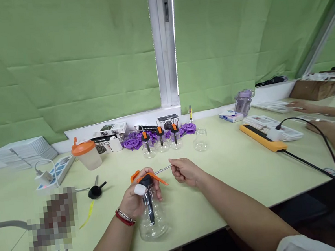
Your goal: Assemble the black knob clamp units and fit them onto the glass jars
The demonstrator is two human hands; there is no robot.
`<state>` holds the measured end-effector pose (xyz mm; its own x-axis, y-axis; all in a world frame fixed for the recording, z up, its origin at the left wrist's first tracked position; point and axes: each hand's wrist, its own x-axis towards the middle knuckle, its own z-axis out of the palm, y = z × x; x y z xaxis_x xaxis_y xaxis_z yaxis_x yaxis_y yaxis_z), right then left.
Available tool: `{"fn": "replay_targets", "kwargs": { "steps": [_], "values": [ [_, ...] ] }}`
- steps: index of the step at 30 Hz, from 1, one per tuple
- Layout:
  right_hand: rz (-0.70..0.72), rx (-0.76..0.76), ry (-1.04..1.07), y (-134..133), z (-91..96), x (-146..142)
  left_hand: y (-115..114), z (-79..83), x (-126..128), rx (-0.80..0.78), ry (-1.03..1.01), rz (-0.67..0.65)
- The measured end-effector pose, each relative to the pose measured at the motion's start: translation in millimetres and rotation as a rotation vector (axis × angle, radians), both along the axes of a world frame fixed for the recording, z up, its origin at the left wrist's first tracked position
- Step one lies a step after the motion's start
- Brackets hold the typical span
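My left hand point(132, 202) is wrapped round the neck of a clear bottle point(154, 230) near the table's front edge. The bottle has a black cap point(144, 180) with an orange lever point(160, 179), and a black tube hangs inside it. White covering is on my left thumb. Just right of the cap, my right hand point(186, 171) pinches the end of a thin metal rod point(162, 169). The rod's other end reaches the cap behind my left fingers; whether it joins the cap is hidden. Three similar capped bottles point(161, 144) and an uncapped clear bottle point(200, 142) stand behind.
Purple plastic parts point(132, 143) and small boxes point(110, 144) lie along the wall. To the left are an orange-lidded cup point(88, 158), a black-topped part point(95, 192) and a power strip point(62, 171). A yellow power strip point(260, 139) and another person's arms point(334, 133) are at right.
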<state>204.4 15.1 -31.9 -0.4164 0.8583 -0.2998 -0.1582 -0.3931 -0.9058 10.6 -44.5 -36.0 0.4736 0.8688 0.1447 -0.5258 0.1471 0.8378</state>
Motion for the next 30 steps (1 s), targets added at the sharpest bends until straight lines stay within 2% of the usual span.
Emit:
{"fn": "replay_targets", "kwargs": {
  "steps": [2, 6, 8, 12, 18, 21, 25, 27, 30],
  "values": [
    [-0.016, 0.062, 0.017, -1.0, -5.3, -2.0, 0.7, 0.0, -3.3, -0.027, 0.01, 0.016],
    [-0.09, 0.365, -0.061, 1.8, -13.3, -7.3, 4.0, 2.4, -11.1, -0.133, 0.054, 0.107],
    [-0.094, 0.43, -0.09, 4.0, -15.7, -10.4, 5.9, 3.6, -15.1, -0.185, 0.06, 0.143],
    [-0.081, 0.325, -0.098, 8.5, -19.5, -18.1, 8.5, 5.1, -19.9, -0.222, 0.049, 0.199],
    [-0.092, 0.255, 0.04, 14.1, -23.3, -24.1, 10.4, 3.4, -22.4, -0.232, 0.067, 0.213],
    [-0.066, 0.175, 0.003, 15.6, -25.5, -23.7, 11.5, 1.6, -23.7, -0.246, 0.069, 0.208],
    [-0.086, 0.209, 0.018, 17.3, -27.8, -22.7, 12.8, 0.4, -24.7, -0.263, 0.068, 0.214],
    [-0.069, 0.178, 0.067, 18.2, -28.6, -22.6, 13.4, 0.2, -25.3, -0.254, 0.062, 0.214],
    [-0.055, 0.126, 0.004, 19.4, -30.4, -23.3, 13.9, 0.1, -26.0, -0.256, 0.06, 0.215]
  ]
}}
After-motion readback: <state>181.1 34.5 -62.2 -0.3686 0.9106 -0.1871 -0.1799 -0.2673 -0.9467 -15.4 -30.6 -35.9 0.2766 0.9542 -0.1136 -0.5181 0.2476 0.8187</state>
